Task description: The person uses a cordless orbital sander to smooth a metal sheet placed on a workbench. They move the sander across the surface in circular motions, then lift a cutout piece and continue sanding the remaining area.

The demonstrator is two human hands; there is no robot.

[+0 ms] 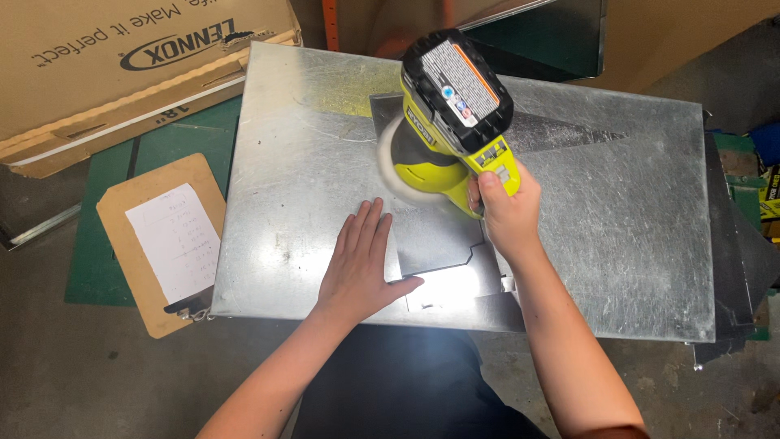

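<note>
Head view: my right hand [504, 213] is wrapped tight round the grip of the yellow-green sander [451, 130], thumb up along the handle. Its black battery pack faces the camera, and its round pad is blurred, pressed down on a dark metal piece [435, 244]. That piece lies flat on the big galvanized sheet [634, 219], near the middle of the sheet's near edge, with a longer dark part running away toward the far right corner. My left hand [361, 268] lies flat and open, fingers together and pointing away from me, palm pressing on the sheet with the thumb reaching onto the dark piece, just beside the sander's pad.

Off the sheet's left edge a clipboard [134, 268] with a white paper [172, 240] lies partly on a green mat [97, 268], its clip end near the sheet's near left corner. A cardboard box [122, 73] sits beyond the far left corner. The concrete floor [106, 382] shows beneath it all.
</note>
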